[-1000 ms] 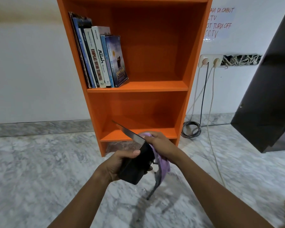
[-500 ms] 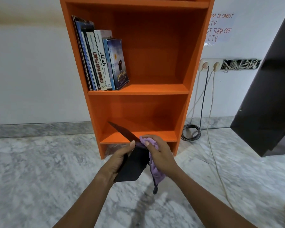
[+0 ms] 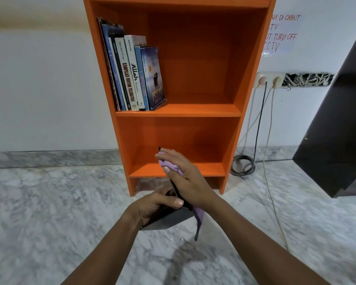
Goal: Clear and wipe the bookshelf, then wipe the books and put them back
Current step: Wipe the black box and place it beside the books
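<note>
An orange bookshelf (image 3: 179, 110) stands against the white wall. Several books (image 3: 132, 73) lean upright at the left of its middle shelf; the bottom shelf holds nothing. In front of the shelf my left hand (image 3: 154, 204) grips the lower end of a thin black book (image 3: 169, 220), held almost edge-on to me. My right hand (image 3: 183, 177) presses a purple cloth (image 3: 171, 165) flat against the book's right face, near its top. A tail of the cloth hangs below my right wrist.
Marble floor (image 3: 49, 202) spreads all around. A wall socket (image 3: 269, 80) with cables and a coiled cord (image 3: 243, 164) lies right of the shelf. A dark cabinet or door (image 3: 337, 130) juts in at the right.
The book has turned more upright and edge-on. My right hand slid the cloth up along the book towards its top, while my left hand shifted to the lower end.
</note>
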Motion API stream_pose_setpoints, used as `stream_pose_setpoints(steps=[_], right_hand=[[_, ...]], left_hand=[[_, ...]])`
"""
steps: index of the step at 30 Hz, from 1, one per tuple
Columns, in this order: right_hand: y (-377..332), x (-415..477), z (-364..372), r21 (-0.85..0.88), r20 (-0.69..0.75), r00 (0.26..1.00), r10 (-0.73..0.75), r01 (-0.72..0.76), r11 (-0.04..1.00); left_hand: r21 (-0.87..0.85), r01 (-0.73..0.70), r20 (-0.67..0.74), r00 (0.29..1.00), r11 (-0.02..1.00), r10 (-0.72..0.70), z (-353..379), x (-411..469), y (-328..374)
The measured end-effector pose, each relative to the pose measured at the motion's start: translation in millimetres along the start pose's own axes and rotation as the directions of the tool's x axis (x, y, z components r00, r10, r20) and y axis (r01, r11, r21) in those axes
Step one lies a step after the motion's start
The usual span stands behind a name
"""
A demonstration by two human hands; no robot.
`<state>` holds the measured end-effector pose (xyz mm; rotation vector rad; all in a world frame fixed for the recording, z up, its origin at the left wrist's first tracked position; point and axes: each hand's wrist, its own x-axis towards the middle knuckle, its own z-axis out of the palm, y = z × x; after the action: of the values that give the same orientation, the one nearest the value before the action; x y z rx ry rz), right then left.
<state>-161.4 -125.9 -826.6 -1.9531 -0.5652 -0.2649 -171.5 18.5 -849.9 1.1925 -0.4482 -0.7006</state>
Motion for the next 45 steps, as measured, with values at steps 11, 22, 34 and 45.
stream_pose_setpoints(steps=[11,22,34,45], right_hand=[[53,-5,-9,0.157,-0.155,0.898,0.413,-0.39,0.907],[56,-26,-26,0.068,-0.398,0.829,0.392,-0.399,0.914],[8,-41,7,0.19,-0.102,0.989,0.103,-0.083,0.978],[7,-35,-4,0.351,-0.004,0.985,0.175,-0.163,0.922]], left_hand=[[0.038,0.133,0.043,0.99,0.99,-0.135,8,-3,-6],[-0.07,0.039,-0.06,0.997,0.997,-0.043,-4,6,-10],[-0.405,-0.014,0.013,1.0,0.914,0.021,-6,-1,-7],[-0.205,0.004,-0.127,0.991,0.979,-0.031,-7,-1,2]])
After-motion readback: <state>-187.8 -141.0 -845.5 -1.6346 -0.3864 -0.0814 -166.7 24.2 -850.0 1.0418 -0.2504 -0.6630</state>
